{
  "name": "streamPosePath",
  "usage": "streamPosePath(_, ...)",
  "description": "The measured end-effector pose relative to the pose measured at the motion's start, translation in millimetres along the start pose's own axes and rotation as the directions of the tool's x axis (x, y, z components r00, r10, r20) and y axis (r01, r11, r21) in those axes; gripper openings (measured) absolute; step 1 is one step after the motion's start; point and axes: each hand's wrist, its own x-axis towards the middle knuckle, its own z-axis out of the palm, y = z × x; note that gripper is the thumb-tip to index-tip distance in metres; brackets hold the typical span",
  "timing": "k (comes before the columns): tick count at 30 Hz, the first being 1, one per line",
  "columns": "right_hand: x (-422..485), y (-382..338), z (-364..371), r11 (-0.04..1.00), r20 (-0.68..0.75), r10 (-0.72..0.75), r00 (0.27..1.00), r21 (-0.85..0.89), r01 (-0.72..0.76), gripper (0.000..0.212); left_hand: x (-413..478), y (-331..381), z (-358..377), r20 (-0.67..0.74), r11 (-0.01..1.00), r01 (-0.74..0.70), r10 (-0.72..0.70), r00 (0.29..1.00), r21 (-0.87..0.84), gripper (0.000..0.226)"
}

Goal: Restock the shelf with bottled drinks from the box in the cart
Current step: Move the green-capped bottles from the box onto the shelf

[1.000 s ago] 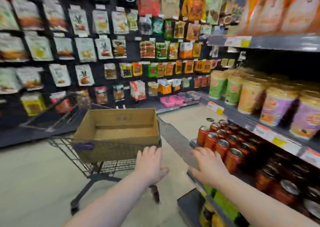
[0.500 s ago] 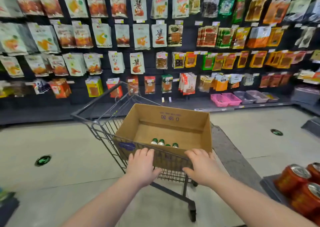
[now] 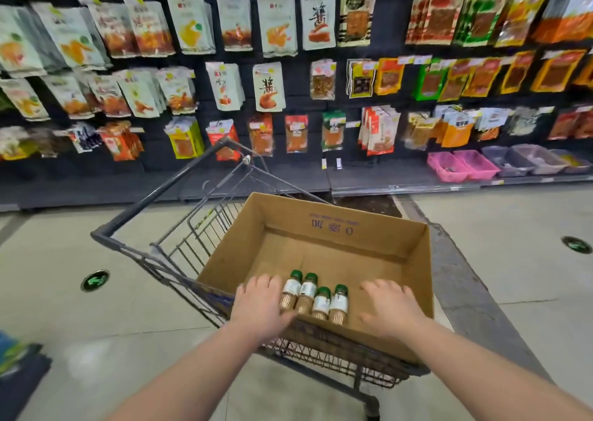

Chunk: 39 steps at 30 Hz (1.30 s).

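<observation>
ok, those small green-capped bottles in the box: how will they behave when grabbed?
The four small green-capped, white-labelled bottles look slim and full, so probably rigid and fairly light. They stand upright, bunched together in the brown cardboard box; nudging one likely tips its neighbours. Round bodies would roll if toppled.

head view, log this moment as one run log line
stage: reach into box | left hand: open, beside bottles | right hand: open, above box floor | bottles: four, none held | box: in cart
</observation>
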Motion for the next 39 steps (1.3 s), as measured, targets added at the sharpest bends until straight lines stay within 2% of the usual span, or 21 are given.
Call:
streamPosePath(6,65.5,3.7,7.6,0.998,0.072,0.060,0.996,-0.010,-0.060,0.056,80.0,-14.9,15.2,0.102,0.998,-0.060,0.061,0.993,-0.011,0.075)
streamPosePath(9,97.4,7.2,13.9,0.989,0.106,0.143,0.984,0.019,-0.146,0.061,122.2,-29.0,24.9,0.173,0.993,-0.113,0.117,0.978,-0.031,0.076)
streamPosePath(17,163.1,3.7,38.3,0.928,0.243,0.354,0.903,0.028,-0.371,0.059,221.3,-75.3,52.5,0.351,0.982,-0.189,0.170,0.921,0.023,0.067)
streamPosePath(24,193.5,7.9,75.4,0.890,0.380,0.407,0.831,0.041,-0.454,0.055,257.3,-75.3,99.1,0.517,0.975,-0.222,0.186,0.836,0.007,0.067)
streamPosePath(34,243.1,22.2,156.1,0.835,0.513,0.394,0.763,0.148,-0.530,0.054,285.0,-73.2,175.5,0.657,0.998,0.005,0.036,0.753,-0.061,0.072)
streamPosePath(39,255.9,28.8,183.2,0.724,0.541,0.445,0.713,0.252,-0.642,0.060,288.8,-69.9,214.3,0.691,0.955,0.255,-0.082,0.718,-0.152,0.068)
